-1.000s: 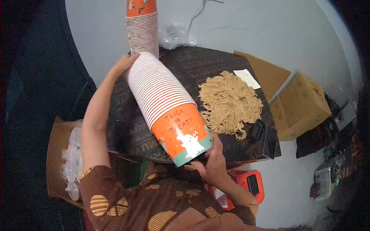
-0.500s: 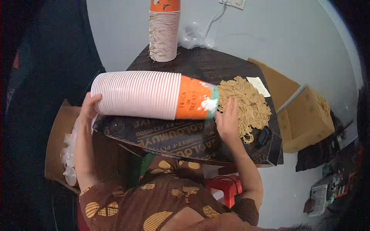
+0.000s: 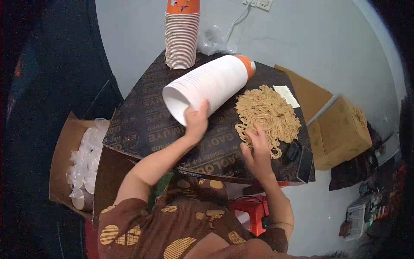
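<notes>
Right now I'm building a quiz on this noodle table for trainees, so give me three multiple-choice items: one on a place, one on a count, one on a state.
1. Where does the pile of noodles lie?
A. in the cardboard box on the floor
B. on the dark tabletop, right of the lying cup stack
C. inside a cup

2. How many stacks of paper cups show?
A. two
B. four
C. none

3. How does the stack by the left hand lie?
A. upright
B. on its side
C. crushed flat

Answers: 1 B, the noodles sit bare on the tabletop by the right hand. 2 A, one lies down and the upright stack stands at the back. 3 B, its open end faces the left hand.
</notes>
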A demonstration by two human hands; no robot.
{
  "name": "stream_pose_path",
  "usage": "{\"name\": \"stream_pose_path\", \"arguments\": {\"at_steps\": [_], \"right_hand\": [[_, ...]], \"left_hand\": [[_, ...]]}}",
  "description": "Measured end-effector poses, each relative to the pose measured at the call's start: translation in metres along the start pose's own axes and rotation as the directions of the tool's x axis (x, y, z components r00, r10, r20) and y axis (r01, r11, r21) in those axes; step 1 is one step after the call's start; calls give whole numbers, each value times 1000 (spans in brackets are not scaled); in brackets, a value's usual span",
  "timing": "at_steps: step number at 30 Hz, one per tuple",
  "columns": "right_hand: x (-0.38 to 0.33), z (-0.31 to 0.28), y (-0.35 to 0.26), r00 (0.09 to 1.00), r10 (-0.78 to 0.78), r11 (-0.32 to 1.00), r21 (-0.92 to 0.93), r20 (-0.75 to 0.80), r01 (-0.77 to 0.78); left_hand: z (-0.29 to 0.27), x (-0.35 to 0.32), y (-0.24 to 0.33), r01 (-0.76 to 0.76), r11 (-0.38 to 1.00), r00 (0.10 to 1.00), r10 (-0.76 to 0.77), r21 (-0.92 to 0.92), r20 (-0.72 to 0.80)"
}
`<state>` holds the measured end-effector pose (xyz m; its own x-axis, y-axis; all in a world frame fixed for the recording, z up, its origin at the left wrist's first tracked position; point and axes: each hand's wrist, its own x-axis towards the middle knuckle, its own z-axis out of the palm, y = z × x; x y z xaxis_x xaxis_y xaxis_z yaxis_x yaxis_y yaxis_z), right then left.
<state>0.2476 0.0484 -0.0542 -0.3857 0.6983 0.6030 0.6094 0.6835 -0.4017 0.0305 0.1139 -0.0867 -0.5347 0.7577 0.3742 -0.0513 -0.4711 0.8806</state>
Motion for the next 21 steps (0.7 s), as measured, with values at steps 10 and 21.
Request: {"name": "stream_pose_path", "arguments": {"at_steps": [10,21], "right_hand": [[22,29,38,962,252,946,238,-106,-222],[66,71,49,970,226,958,-160,-85,-237]], "left_hand": [[60,-24,-9,-297,856,844,28,424,536],[-41,75,-14,-331,688,923,93,646,374]]}}
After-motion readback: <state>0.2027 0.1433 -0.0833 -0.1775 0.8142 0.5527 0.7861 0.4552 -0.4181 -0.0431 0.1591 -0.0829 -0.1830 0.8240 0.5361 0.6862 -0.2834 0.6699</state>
